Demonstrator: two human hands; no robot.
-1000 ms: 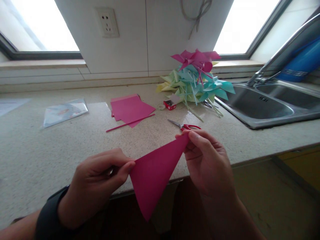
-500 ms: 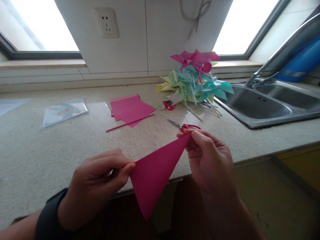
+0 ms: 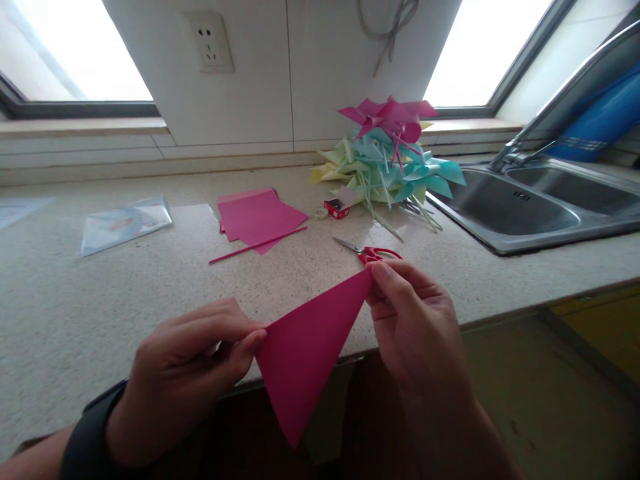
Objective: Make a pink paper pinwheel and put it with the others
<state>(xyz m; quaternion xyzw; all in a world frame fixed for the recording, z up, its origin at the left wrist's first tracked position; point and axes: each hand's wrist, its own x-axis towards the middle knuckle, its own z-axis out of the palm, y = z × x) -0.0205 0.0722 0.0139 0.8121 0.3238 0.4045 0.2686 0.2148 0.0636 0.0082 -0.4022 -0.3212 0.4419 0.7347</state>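
A pink sheet of paper (image 3: 313, 353), folded into a triangle, hangs point-down between my hands at the counter's front edge. My left hand (image 3: 187, 373) pinches its left corner between thumb and fingers. The upper right corner is pinched by my right hand (image 3: 415, 320). Just beyond my right hand lie scissors (image 3: 367, 252) with red handles, their blades pointing left. Farther back, several pink paper sheets (image 3: 260, 217) are stacked unevenly, and a thin pink stick (image 3: 257, 245) lies across their near edge.
Paper pinwheels (image 3: 395, 153) in pink, blue and pale green are heaped by the wall. A small red box (image 3: 337, 207) and a tape roll (image 3: 321, 213) sit before them. The steel sink (image 3: 505, 247) is at right, a clear plastic packet (image 3: 127, 227) at left.
My right hand has shifted slightly left and the folded paper's lower point has dropped a little. Both hands keep their pinch. The whole view has moved slightly.
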